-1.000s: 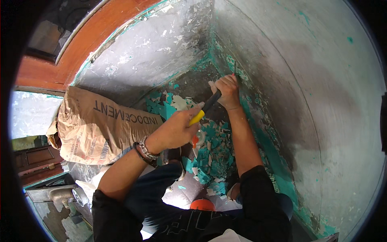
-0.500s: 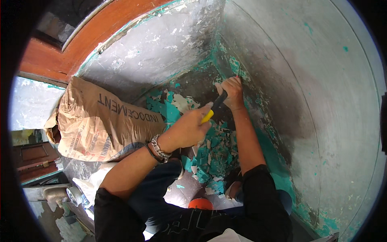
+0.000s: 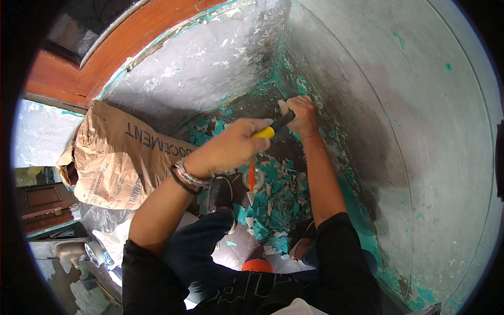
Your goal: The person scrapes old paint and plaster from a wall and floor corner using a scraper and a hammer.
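A tool with a black-and-yellow handle (image 3: 278,124) slants between my two hands. My right hand (image 3: 303,114) is closed around its black end, low in the corner by the right wall, thumb raised; the working end is hidden. At the yellow end my left hand (image 3: 236,148) is closed, its fingers slightly blurred. Beneath the left hand, an orange strip (image 3: 252,177) shows over a pale round object (image 3: 258,181); whether the strip is held or lying there, I cannot tell. Broken turquoise paint flakes (image 3: 278,207) cover the floor below my hands.
A brown paper cement sack (image 3: 118,163) lies on the left. The grey right wall (image 3: 420,131) and pale far wall (image 3: 194,73) carry turquoise remnants. An orange-red round container (image 3: 258,265) stands between my feet, one in a dark shoe (image 3: 220,194). Wooden framing (image 3: 63,79) rises upper left.
My left hand has moved up and left, showing more of the yellow handle end. The right hand has shifted slightly. The orange strip and pale round object have come into sight.
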`<move>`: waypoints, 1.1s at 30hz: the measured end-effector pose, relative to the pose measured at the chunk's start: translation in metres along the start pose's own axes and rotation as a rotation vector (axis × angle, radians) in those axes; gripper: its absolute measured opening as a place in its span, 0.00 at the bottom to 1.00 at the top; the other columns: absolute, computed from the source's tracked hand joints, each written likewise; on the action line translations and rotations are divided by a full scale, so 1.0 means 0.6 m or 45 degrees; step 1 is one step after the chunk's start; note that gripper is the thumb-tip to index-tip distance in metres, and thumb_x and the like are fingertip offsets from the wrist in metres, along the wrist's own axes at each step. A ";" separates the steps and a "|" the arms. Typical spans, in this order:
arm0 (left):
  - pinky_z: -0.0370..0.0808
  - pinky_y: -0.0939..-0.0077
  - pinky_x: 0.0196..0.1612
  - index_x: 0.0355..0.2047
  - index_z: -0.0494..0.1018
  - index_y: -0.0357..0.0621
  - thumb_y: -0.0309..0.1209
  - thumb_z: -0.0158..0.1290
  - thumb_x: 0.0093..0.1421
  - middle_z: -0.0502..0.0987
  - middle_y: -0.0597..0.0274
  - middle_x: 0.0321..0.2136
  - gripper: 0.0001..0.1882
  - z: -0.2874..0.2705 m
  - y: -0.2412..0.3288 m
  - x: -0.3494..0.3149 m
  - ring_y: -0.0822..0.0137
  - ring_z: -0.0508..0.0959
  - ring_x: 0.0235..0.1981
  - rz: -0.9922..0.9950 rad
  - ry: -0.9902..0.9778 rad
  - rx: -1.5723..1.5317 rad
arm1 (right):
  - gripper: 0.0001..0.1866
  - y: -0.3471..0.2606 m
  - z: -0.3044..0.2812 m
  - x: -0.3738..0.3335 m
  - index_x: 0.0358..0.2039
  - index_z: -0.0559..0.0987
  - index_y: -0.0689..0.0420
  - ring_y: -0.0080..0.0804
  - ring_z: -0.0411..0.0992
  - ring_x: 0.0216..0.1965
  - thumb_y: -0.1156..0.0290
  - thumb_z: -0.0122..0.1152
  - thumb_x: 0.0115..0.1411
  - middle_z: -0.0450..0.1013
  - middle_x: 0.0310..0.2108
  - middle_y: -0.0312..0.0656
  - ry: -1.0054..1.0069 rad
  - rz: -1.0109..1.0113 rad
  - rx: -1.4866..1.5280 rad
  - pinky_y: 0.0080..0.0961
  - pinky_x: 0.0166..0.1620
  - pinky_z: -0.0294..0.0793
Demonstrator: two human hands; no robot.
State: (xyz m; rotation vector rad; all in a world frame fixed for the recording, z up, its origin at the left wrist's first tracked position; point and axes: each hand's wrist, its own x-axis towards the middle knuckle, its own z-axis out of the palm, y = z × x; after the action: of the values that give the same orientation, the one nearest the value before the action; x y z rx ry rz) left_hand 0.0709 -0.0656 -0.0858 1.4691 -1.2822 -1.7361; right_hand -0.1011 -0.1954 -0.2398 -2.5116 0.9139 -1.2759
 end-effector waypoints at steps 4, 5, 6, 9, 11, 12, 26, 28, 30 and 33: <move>0.55 0.88 0.17 0.59 0.61 0.34 0.26 0.48 0.58 0.63 0.77 0.19 0.28 -0.042 0.022 0.002 0.84 0.59 0.15 -0.073 -0.038 0.037 | 0.12 -0.007 0.024 0.016 0.17 0.68 0.55 0.43 0.69 0.26 0.74 0.66 0.47 0.68 0.18 0.42 0.037 0.055 0.068 0.37 0.35 0.64; 0.55 0.88 0.17 0.59 0.61 0.34 0.26 0.48 0.58 0.63 0.76 0.19 0.27 -0.045 0.023 0.010 0.84 0.59 0.15 -0.100 -0.043 0.033 | 0.12 0.005 0.028 0.017 0.17 0.68 0.55 0.43 0.69 0.26 0.74 0.66 0.47 0.68 0.18 0.42 0.035 0.062 0.047 0.37 0.35 0.64; 0.56 0.87 0.16 0.58 0.63 0.34 0.27 0.47 0.58 0.63 0.75 0.18 0.26 -0.047 0.029 0.015 0.83 0.59 0.15 -0.124 -0.014 0.095 | 0.12 0.013 0.036 0.025 0.18 0.69 0.55 0.44 0.70 0.28 0.75 0.67 0.45 0.69 0.19 0.42 -0.024 0.104 0.024 0.37 0.35 0.64; 0.56 0.86 0.16 0.57 0.64 0.34 0.28 0.48 0.58 0.63 0.75 0.17 0.25 -0.045 0.003 0.048 0.82 0.59 0.15 -0.022 0.025 0.122 | 0.12 0.017 0.045 0.040 0.18 0.69 0.55 0.44 0.70 0.29 0.75 0.67 0.44 0.69 0.20 0.42 -0.124 0.120 0.067 0.37 0.36 0.64; 0.58 0.84 0.17 0.57 0.63 0.33 0.29 0.47 0.58 0.64 0.73 0.18 0.26 -0.044 0.013 0.048 0.80 0.61 0.15 -0.036 -0.011 0.071 | 0.12 0.019 0.035 0.036 0.17 0.69 0.55 0.45 0.69 0.29 0.75 0.67 0.45 0.69 0.19 0.42 -0.189 0.103 0.120 0.37 0.35 0.64; 0.61 0.83 0.19 0.57 0.63 0.32 0.29 0.48 0.58 0.66 0.72 0.20 0.26 -0.024 0.031 0.033 0.79 0.63 0.16 0.044 -0.030 0.258 | 0.13 0.022 0.022 0.024 0.17 0.68 0.55 0.45 0.69 0.28 0.75 0.67 0.45 0.68 0.19 0.42 -0.166 0.109 0.074 0.36 0.35 0.64; 0.62 0.85 0.20 0.55 0.65 0.32 0.30 0.49 0.58 0.65 0.74 0.18 0.24 -0.031 0.005 0.016 0.81 0.63 0.17 0.342 -0.030 0.515 | 0.10 0.000 0.007 0.022 0.18 0.70 0.54 0.44 0.69 0.28 0.75 0.65 0.45 0.68 0.19 0.41 -0.085 0.134 -0.011 0.36 0.36 0.62; 0.63 0.85 0.22 0.53 0.66 0.32 0.30 0.49 0.58 0.67 0.72 0.20 0.23 -0.045 0.006 0.017 0.81 0.64 0.19 0.315 -0.037 0.496 | 0.10 0.003 0.012 0.028 0.18 0.70 0.53 0.45 0.69 0.30 0.75 0.66 0.44 0.69 0.20 0.41 -0.102 0.169 0.003 0.36 0.37 0.63; 0.63 0.85 0.23 0.53 0.66 0.32 0.30 0.49 0.58 0.67 0.72 0.20 0.23 -0.063 0.022 0.046 0.81 0.65 0.20 0.160 -0.040 0.445 | 0.12 0.027 0.035 0.053 0.19 0.70 0.53 0.45 0.70 0.32 0.77 0.67 0.40 0.70 0.23 0.41 -0.147 0.155 0.074 0.37 0.39 0.63; 0.63 0.87 0.25 0.54 0.66 0.31 0.29 0.49 0.57 0.69 0.71 0.22 0.24 -0.069 0.002 0.071 0.82 0.66 0.23 -0.012 -0.025 0.441 | 0.14 0.038 0.061 0.032 0.20 0.70 0.54 0.46 0.70 0.35 0.79 0.68 0.35 0.71 0.25 0.41 -0.287 0.206 0.087 0.38 0.42 0.64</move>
State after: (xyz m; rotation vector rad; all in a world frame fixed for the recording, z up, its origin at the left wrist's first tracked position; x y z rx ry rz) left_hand 0.0986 -0.1157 -0.1023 1.6485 -1.6522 -1.5933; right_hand -0.0741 -0.2288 -0.2588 -2.4113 0.9782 -0.9373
